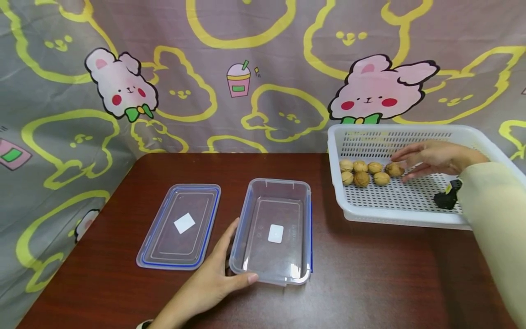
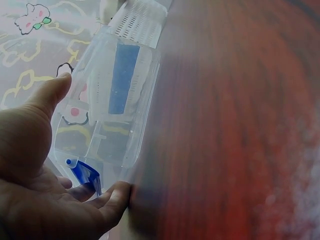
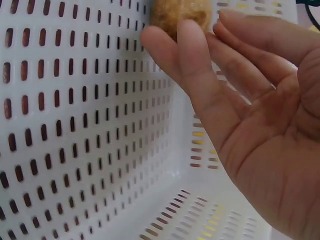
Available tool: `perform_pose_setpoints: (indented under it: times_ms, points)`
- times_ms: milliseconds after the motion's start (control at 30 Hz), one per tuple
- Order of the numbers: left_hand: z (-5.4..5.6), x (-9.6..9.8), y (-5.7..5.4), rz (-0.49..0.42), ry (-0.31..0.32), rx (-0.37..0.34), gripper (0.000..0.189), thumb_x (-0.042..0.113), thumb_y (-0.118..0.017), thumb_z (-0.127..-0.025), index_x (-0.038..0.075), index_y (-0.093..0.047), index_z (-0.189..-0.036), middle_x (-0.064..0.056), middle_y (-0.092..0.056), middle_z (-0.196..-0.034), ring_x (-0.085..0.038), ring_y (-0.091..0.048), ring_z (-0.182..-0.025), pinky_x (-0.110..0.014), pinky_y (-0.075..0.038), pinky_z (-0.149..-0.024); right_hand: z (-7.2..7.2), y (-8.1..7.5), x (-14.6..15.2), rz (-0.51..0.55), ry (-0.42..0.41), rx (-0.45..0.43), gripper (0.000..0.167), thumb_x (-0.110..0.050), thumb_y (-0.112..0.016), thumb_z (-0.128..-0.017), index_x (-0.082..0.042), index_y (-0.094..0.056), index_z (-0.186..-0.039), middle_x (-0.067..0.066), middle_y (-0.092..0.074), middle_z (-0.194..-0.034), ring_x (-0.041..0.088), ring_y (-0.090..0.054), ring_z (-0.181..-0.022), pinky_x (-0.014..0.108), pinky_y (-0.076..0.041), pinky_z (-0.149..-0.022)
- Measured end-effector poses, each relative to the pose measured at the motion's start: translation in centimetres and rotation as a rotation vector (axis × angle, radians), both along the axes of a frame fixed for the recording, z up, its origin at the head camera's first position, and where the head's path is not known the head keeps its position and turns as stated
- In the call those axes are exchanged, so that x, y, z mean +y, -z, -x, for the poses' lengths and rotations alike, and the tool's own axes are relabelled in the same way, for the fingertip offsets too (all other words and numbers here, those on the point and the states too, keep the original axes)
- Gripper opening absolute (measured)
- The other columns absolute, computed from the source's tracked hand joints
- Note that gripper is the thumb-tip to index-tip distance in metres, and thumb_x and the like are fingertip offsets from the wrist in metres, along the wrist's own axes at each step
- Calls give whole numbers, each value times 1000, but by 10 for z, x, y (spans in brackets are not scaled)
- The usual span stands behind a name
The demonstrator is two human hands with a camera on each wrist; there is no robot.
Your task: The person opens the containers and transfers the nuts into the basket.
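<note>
My left hand (image 1: 211,278) holds a clear plastic food container (image 1: 277,260) at its near left corner, thumb along the front rim and fingers by the left wall. In the left wrist view, bent fingers sit by a blue clip (image 2: 85,175) on the container. The container stands lidless on the table, with a white label at its bottom. My right hand (image 1: 435,157) reaches into a white perforated basket (image 1: 349,212), its fingers spread and relaxed beside a walnut (image 1: 394,169). In the right wrist view, the fingertips overlap that walnut (image 3: 185,12); contact is unclear.
Several other walnuts (image 1: 361,179) lie grouped at the basket's left side. The clear lid with blue seal (image 1: 176,251) lies flat on the table (image 1: 370,274), left of the container. A patterned curtain (image 1: 263,68) hangs behind the table.
</note>
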State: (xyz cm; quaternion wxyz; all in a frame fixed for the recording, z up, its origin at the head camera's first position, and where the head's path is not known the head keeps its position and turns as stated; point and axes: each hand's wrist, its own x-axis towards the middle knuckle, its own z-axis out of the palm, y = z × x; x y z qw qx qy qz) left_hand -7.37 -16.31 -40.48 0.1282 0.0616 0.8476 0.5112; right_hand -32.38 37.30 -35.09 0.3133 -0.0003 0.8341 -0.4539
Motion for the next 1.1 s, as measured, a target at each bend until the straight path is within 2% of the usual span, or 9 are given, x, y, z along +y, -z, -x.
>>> perform_pose_setpoints:
  times_ms: [167,267,400,633,833,967,1100]
  points:
    - [1,0,1,5,-4,4,117,39,-90,-82,36,-11,-168,-10,-24,-172,-33,-47,-143,-58,-40,-113,-6,-10,1,-98,-32,132,52,-19,-54,-110,9,-42,-153,33,-38,-158,30,-74,-104,46,-60,-95]
    - [1,-2,1,22,-10,3,117,40,-90,-82,38,-11,-168,-9,-23,-173,-33,-44,-145,-60,-39,-114,-12,-18,-3,-187,-53,220,56,-27,-51,-112,11,-42,-152,37,-41,-155,31,-74,-104,49,-60,-94]
    - [1,-3,1,26,-8,5,117,41,-90,-82,39,-10,-168,-9,-20,-174,-34,-42,-147,-62,-37,-115,-23,-31,-12,-264,-63,308,58,-31,-49,-112,10,-43,-151,38,-42,-154,31,-74,-104,51,-60,-92]
    - [1,-5,4,1,-4,4,115,39,-89,-84,37,-11,-168,-9,-19,-174,-34,-42,-146,-60,-37,-115,-44,-50,-37,-280,-58,381,58,-37,-50,-111,7,-49,-150,33,-47,-154,26,-75,-99,44,-62,-87]
    - [-2,-7,2,28,-20,10,116,41,-89,-84,38,-10,-168,-10,-19,-174,-35,-41,-148,-63,-37,-115,-71,-68,-64,-347,-69,458,48,-29,-56,-110,6,-56,-143,34,-55,-145,28,-74,-98,45,-62,-82]
    - [-5,-10,1,8,-28,-7,114,38,-87,-86,37,-9,-168,-9,-21,-174,-36,-44,-147,-52,-47,-111,-94,-72,-77,-437,-81,517,43,-26,-61,-106,4,-63,-137,32,-65,-133,31,-74,-95,51,-61,-79]
    - [-8,-13,0,-20,-38,-16,109,33,-85,-89,31,-11,-169,-8,-24,-173,-35,-46,-147,-41,-52,-107,-118,-64,-78,-540,-110,589,40,-27,-65,-103,2,-69,-130,29,-71,-124,36,-72,-95,52,-57,-77]
